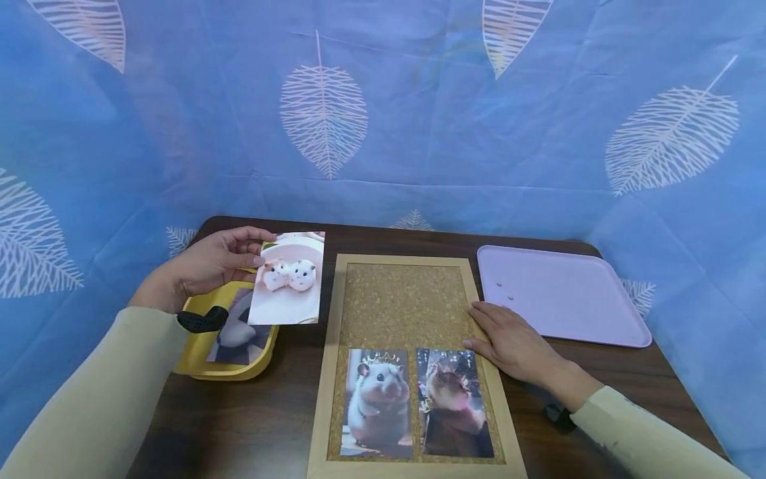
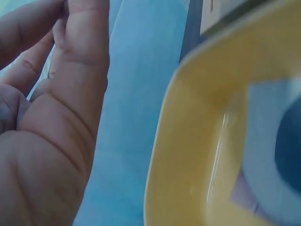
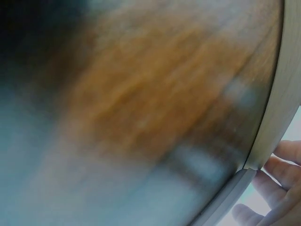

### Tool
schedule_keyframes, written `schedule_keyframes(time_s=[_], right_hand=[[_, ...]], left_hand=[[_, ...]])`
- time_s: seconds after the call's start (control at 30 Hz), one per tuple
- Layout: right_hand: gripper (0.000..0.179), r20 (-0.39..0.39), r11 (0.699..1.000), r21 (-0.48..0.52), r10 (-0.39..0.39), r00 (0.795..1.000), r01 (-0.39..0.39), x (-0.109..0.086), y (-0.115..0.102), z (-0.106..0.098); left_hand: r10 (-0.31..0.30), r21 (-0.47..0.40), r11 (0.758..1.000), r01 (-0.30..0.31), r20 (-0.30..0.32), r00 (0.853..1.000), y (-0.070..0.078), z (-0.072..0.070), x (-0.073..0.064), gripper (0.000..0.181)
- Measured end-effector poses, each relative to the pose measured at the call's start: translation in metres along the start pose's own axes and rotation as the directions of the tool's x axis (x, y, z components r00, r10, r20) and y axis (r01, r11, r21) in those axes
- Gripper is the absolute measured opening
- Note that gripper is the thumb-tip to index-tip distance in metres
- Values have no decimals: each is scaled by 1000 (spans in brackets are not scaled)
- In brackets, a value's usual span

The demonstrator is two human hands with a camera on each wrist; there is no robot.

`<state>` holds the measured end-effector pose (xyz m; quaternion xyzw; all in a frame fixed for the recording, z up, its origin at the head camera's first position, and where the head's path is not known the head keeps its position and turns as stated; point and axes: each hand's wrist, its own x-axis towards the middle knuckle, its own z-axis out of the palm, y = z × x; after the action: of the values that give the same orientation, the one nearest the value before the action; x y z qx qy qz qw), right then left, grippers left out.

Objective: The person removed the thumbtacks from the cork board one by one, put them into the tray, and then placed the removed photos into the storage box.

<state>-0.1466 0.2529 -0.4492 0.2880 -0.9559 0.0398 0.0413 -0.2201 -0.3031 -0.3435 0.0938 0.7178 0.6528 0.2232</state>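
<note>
Between its thumb and fingers my left hand (image 1: pixel 212 261) pinches a photo print (image 1: pixel 291 296) by its left edge; the print shows two small white hamsters. In the left wrist view the left hand (image 2: pixel 51 117) appears, but the print does not. My right hand (image 1: pixel 519 344) rests with fairly straight fingers on the right side of a wood-framed corkboard (image 1: pixel 407 299). On the lower half of the cork lie a white hamster photo (image 1: pixel 378 406) and a darker animal photo (image 1: pixel 451 406), side by side. The right wrist view shows the fingers (image 3: pixel 282 172) against the frame's edge.
Under the left hand stands a yellow plastic basin (image 1: pixel 263 362) holding another photo (image 1: pixel 239 332). A lilac tray (image 1: pixel 562 286) lies right of the corkboard, with a couple of tiny pieces on it. All stand on a dark wooden table (image 1: pixel 275 426) before a blue leaf-patterned cloth.
</note>
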Motion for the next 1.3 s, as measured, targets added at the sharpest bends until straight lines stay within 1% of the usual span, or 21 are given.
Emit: schedule_keyframes(time_s=[0.17,0.23,0.33,0.4,0.47,0.57,0.67,0.8,0.93,1.03,1.13,1.3], right_hand=[[71,-3,1000,8,-6,1000,6,1,-1,0],[70,-8,1000,7,-11,1000,11,1,0,1],[69,-17,1000,-4,-19,1000,19,1,0,0],[69,-18,1000,-12,-22,1000,22,0,1,0],[69,-20,1000,-16,-24,999,24,-1,1,-1],[69,-20,1000,-20,-24,1000,24,-1,1,0],[69,-18,1000,-17,-21,1000,21,-1,1,1],[71,-5,1000,-10,-12,1000,12,1,0,2],[70,-11,1000,-12,-14,1000,14,2,-1,2],[69,-20,1000,-21,-18,1000,18,1,-1,2],[69,-15,1000,-21,-14,1000,14,1,-1,1],[69,-3,1000,-15,-10,1000,10,2,-1,0]], left_hand=[[-36,44,998,38,-33,999,-6,-22,-15,43],[-52,79,995,56,-45,998,-8,-30,-21,43],[-76,128,988,84,-66,995,-13,-39,-27,43],[-94,143,984,103,-74,993,-16,-44,-30,43],[-107,138,984,117,-73,992,-19,-48,-32,43],[-113,131,984,119,-56,992,-22,-53,-35,41],[-111,151,982,117,-46,993,-24,-59,-38,39],[-136,170,975,145,-69,988,-26,-66,-42,38],[-176,172,967,187,-80,981,-29,-72,-45,38],[-207,166,962,215,-67,976,-31,-75,-46,38],[-225,152,961,230,-51,973,-33,-75,-47,37],[-222,166,960,224,-36,975,-36,-73,-45,36]])
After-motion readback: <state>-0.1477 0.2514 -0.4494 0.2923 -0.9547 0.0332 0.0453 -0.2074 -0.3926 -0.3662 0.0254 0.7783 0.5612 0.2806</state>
